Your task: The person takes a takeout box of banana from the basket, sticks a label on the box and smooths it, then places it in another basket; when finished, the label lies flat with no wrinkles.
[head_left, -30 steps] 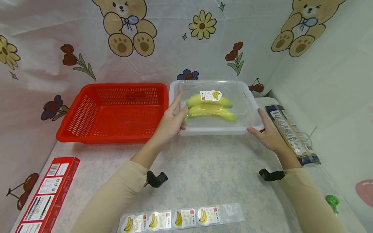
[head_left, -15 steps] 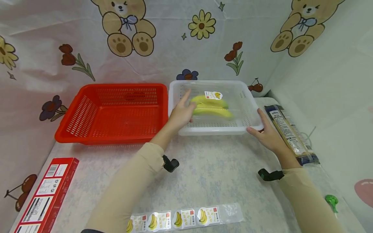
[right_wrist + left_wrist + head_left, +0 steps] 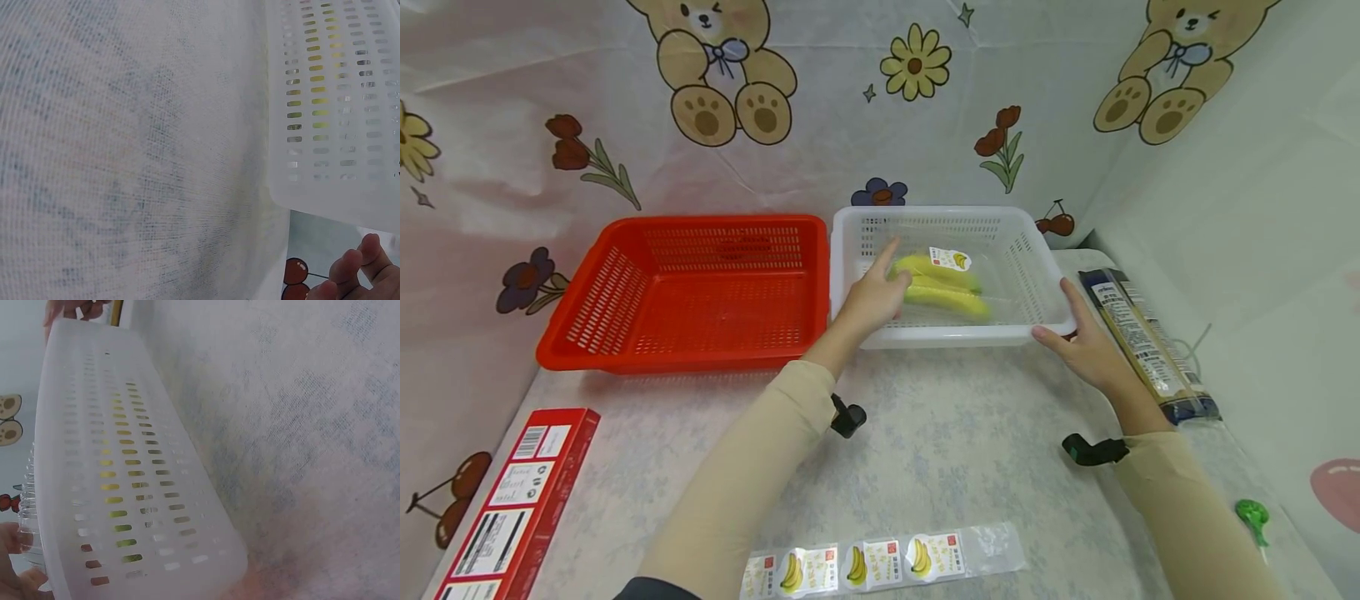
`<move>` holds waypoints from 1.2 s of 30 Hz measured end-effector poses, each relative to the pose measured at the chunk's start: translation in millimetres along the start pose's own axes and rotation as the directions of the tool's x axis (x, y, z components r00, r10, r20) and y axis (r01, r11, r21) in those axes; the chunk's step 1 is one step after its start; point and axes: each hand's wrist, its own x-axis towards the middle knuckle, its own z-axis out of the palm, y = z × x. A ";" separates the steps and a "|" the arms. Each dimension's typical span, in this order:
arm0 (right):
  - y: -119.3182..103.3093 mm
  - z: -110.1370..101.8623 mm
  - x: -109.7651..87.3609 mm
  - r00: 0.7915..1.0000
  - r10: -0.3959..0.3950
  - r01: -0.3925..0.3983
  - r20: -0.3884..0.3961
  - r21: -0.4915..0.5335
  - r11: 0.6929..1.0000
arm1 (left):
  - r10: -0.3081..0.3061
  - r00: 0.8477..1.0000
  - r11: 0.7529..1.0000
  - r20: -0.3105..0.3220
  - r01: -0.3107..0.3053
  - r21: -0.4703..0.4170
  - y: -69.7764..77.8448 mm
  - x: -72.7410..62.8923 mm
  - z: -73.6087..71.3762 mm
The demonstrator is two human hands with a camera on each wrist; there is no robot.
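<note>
Inside the white basket (image 3: 955, 336) sits a clear plastic box (image 3: 994, 271) with yellow-green bananas (image 3: 943, 296) showing through it. A banana label (image 3: 950, 259) is stuck on the box's lid. My left hand (image 3: 871, 298) grips the box's left end, index finger extended. In the left wrist view, the box's ridged edge (image 3: 29, 515) rises above the basket's rim beside the fingers. My right hand (image 3: 1081, 346) holds the basket's near right corner, thumb in front. Fingers (image 3: 350, 269) of that hand appear below the basket in the right wrist view.
Left of the white basket stands a red basket (image 3: 700, 362). A red box (image 3: 520, 500) lies at the table's left. A strip of banana labels (image 3: 880, 564) lies at the front. A long printed packet (image 3: 1150, 346) and a small green object (image 3: 1252, 512) are at right.
The clear box with the bananas has gone from above the white basket down into it. My left hand has moved rightward with it. The right hand keeps its place on the basket corner.
</note>
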 end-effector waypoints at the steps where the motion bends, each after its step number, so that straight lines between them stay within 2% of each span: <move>1: 0.0 0.1 -0.1 1.000 0.001 -0.001 0.000 -0.002 1.000 | -0.005 1.000 1.000 0.002 0.005 0.025 -0.3 0.3 -0.4; 6: -0.2 0.5 0.1 1.000 -0.005 0.005 0.004 -0.008 1.000 | -0.036 0.999 0.983 0.019 0.032 0.181 -0.5 1.1 -2.4; 11: 0.3 0.3 -1.1 1.000 -0.014 0.014 0.002 -0.014 1.000 | -0.029 0.999 0.946 0.016 0.022 0.325 0.1 0.7 -2.8; 19: 2.6 -0.1 -0.4 1.000 -0.015 0.015 0.001 -0.007 1.000 | -0.026 1.000 0.900 -0.008 0.027 0.434 -0.1 -3.2 2.3; 22: 3.2 0.4 0.1 1.000 -0.021 0.021 -0.007 -0.028 0.999 | 0.004 1.000 0.881 -0.031 0.011 0.473 0.6 -5.7 3.3; 25: 2.1 0.7 -0.1 0.999 -0.041 0.039 -0.027 -0.073 0.997 | 0.099 0.993 0.850 -0.063 -0.052 0.524 4.0 -11.7 4.4; 27: 0.3 0.9 -0.8 0.997 -0.068 0.062 -0.044 -0.118 0.991 | 0.178 0.981 0.821 -0.079 -0.104 0.562 7.6 -18.4 4.9; 30: -3.3 0.8 -5.4 0.994 -0.071 0.048 -0.081 -0.253 0.966 | 0.292 0.953 0.769 -0.078 -0.185 0.612 13.1 -32.9 6.0; 33: -8.1 1.8 -11.8 0.989 -0.055 -0.008 -0.137 -0.426 0.905 | 0.399 0.914 0.714 -0.070 -0.261 0.650 14.3 -51.4 7.0; 34: -9.9 2.7 -13.9 0.985 -0.055 -0.027 -0.161 -0.469 0.883 | 0.432 0.899 0.694 -0.071 -0.281 0.663 13.1 -57.6 7.5; 36: -14.3 5.4 -17.9 0.974 -0.074 -0.049 -0.215 -0.519 0.853 | 0.474 0.877 0.669 -0.075 -0.304 0.678 9.7 -70.6 7.5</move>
